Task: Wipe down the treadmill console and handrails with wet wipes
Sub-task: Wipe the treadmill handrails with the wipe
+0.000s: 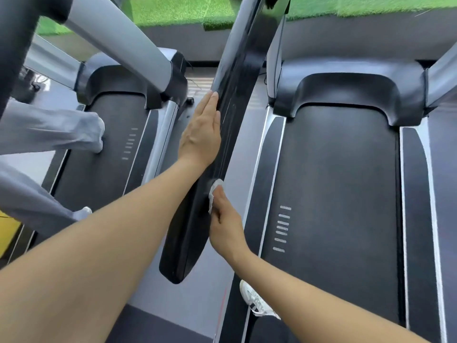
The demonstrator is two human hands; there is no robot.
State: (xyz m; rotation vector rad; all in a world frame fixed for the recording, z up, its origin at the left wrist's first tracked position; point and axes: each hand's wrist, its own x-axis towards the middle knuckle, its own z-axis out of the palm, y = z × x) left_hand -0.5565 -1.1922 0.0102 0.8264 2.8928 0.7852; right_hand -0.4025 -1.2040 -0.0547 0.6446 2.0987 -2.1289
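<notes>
Gym floor (173, 300) grey | left hand (201, 134) flat on handrail (217, 154) | right hand (226, 224) fingers apparently pinching wipe (214, 191)

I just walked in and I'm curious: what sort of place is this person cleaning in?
Most likely a gym: two treadmills stand side by side, the right belt and left belt, with a black handrail between them.

No legible text, seemingly.
</notes>
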